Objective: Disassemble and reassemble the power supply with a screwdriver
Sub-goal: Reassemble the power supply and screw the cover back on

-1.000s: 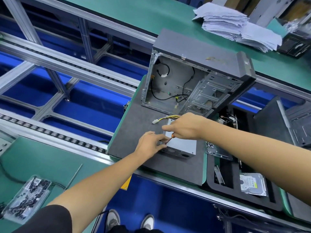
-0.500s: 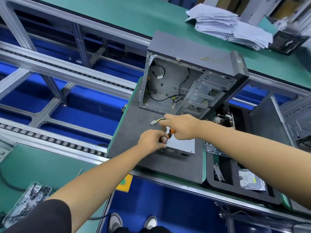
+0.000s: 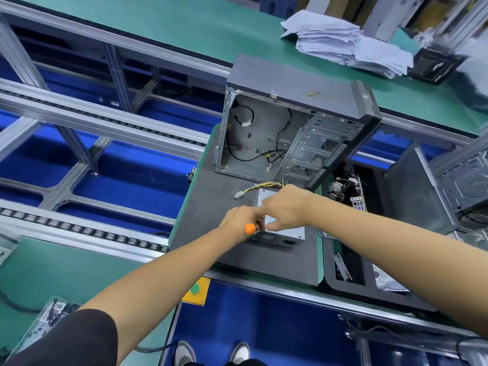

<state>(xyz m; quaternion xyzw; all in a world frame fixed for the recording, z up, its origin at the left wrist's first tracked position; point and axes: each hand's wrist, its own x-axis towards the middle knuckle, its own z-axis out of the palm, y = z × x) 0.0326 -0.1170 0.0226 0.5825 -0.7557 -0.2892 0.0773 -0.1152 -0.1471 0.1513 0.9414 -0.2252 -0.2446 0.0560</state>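
Note:
A grey power supply [image 3: 284, 235] lies on the dark grey mat [image 3: 211, 207], its yellow and black cable bundle [image 3: 260, 187] trailing left to a white plug. My left hand [image 3: 239, 220] grips a screwdriver with an orange handle [image 3: 250, 229] at the supply's left edge. My right hand [image 3: 284, 207] rests on top of the supply with its fingers spread toward the left hand, covering most of the lid. The screwdriver's tip is hidden by the hands.
An open computer case [image 3: 285, 133] stands upright behind the supply. A black foam tray [image 3: 330, 273] to the right holds a hard drive [image 3: 388, 282] and boards. Papers [image 3: 343, 46] lie on the far green bench. A yellow button box [image 3: 196, 290] sits at the conveyor's near edge.
The screwdriver passed from between both hands into my left hand, its orange handle now showing below the left fist. My right hand shifted onto the top of the supply.

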